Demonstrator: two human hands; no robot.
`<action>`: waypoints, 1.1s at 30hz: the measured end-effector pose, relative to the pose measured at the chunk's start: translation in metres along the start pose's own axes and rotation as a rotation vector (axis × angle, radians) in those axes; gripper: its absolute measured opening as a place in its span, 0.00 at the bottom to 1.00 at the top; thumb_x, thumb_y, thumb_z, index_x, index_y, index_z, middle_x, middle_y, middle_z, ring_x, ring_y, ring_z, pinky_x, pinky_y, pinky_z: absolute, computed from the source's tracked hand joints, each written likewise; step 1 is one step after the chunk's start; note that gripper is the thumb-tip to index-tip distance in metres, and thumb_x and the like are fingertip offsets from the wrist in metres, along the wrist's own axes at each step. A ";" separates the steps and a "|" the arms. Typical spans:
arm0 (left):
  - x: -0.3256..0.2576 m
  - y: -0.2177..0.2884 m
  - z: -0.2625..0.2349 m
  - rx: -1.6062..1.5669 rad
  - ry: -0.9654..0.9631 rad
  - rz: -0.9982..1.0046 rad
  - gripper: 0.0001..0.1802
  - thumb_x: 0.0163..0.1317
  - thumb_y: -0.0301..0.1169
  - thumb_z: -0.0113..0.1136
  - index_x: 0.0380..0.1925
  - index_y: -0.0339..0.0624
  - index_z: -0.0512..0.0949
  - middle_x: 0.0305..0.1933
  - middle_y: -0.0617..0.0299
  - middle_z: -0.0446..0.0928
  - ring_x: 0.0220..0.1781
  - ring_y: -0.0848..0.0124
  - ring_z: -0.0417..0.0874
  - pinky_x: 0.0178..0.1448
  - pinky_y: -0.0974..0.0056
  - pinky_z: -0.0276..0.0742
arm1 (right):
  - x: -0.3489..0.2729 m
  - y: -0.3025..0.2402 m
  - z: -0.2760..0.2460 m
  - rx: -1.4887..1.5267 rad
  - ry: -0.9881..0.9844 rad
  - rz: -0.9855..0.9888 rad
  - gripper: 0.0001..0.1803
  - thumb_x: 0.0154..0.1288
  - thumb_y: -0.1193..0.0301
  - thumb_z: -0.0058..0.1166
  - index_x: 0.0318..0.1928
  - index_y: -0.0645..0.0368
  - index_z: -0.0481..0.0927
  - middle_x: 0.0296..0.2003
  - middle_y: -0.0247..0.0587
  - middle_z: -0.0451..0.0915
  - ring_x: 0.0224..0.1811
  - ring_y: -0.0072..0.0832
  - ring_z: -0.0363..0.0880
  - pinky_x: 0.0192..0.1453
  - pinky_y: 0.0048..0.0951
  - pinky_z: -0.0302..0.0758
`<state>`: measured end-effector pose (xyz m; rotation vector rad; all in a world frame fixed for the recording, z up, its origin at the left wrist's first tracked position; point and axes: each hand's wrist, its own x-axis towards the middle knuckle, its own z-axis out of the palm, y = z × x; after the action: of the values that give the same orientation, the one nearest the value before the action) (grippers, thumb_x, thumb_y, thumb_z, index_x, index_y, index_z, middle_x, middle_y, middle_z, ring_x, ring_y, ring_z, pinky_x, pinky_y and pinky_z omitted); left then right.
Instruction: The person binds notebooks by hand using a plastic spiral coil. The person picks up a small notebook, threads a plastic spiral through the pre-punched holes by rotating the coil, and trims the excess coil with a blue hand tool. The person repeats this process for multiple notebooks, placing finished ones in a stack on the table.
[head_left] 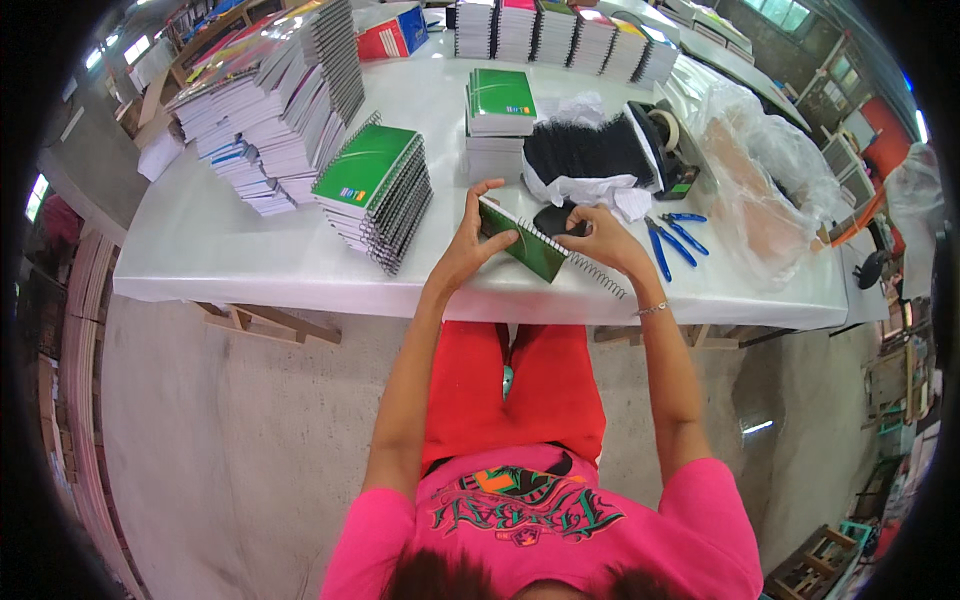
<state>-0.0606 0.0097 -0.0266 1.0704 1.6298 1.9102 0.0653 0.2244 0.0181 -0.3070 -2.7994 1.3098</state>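
My left hand (474, 238) is closed round the left end of a small green notebook (535, 255), its thumb pressed on the cover. Along the notebook's upper edge runs a row of punched holes with a spiral wire coil (598, 276) partly threaded in; the free end sticks out to the right. With fingers pinched, my right hand (604, 238) grips the coil where it meets the notebook's edge. A black round object (556, 218) lies on the table just behind the notebook, partly hidden by my fingers. Blue-handled pliers (672, 244) lie to the right of my right hand.
Left stands a stack of green spiral notebooks (372, 175), with a taller notebook pile (275, 110) behind. Green-covered pads (500, 105) stand ahead, beside a bundle of black coils (585, 152) on white paper. A tape dispenser (672, 150) and clear plastic bag (765, 180) are right.
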 end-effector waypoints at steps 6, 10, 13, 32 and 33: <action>-0.001 -0.002 0.000 -0.013 -0.065 0.020 0.45 0.55 0.33 0.69 0.70 0.55 0.54 0.53 0.57 0.59 0.59 0.66 0.64 0.67 0.61 0.61 | -0.009 -0.016 -0.017 0.588 -0.342 0.096 0.14 0.66 0.59 0.61 0.36 0.56 0.75 0.38 0.27 0.72 0.42 0.17 0.74 0.48 0.23 0.77; -0.006 -0.004 0.000 -0.096 -0.029 -0.001 0.43 0.56 0.31 0.68 0.69 0.52 0.55 0.50 0.61 0.60 0.56 0.68 0.66 0.63 0.64 0.63 | 0.003 -0.017 -0.013 0.441 -0.268 0.118 0.14 0.68 0.58 0.57 0.37 0.56 0.76 0.37 0.28 0.69 0.41 0.17 0.72 0.50 0.23 0.77; -0.004 -0.001 -0.003 -0.089 -0.021 0.034 0.41 0.57 0.29 0.66 0.68 0.51 0.56 0.48 0.61 0.62 0.54 0.69 0.68 0.61 0.65 0.65 | -0.007 -0.034 -0.019 0.486 -0.322 -0.035 0.15 0.68 0.57 0.56 0.37 0.56 0.76 0.36 0.28 0.69 0.41 0.17 0.72 0.48 0.21 0.76; -0.009 0.003 -0.002 -0.175 -0.030 -0.032 0.34 0.61 0.27 0.60 0.67 0.50 0.58 0.46 0.63 0.63 0.52 0.71 0.68 0.62 0.65 0.62 | 0.016 -0.011 0.013 0.228 -0.228 0.056 0.25 0.67 0.45 0.56 0.34 0.56 0.79 0.28 0.23 0.70 0.30 0.16 0.64 0.34 0.21 0.62; -0.011 0.002 -0.001 -0.195 -0.044 -0.035 0.34 0.61 0.28 0.59 0.67 0.50 0.58 0.47 0.64 0.61 0.54 0.71 0.66 0.65 0.64 0.58 | 0.011 -0.009 0.015 0.345 -0.200 0.001 0.24 0.67 0.45 0.56 0.35 0.56 0.79 0.28 0.23 0.70 0.31 0.15 0.63 0.33 0.21 0.61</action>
<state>-0.0543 0.0008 -0.0282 0.9902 1.3959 1.9621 0.0509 0.2090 0.0148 -0.1713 -2.6475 1.8806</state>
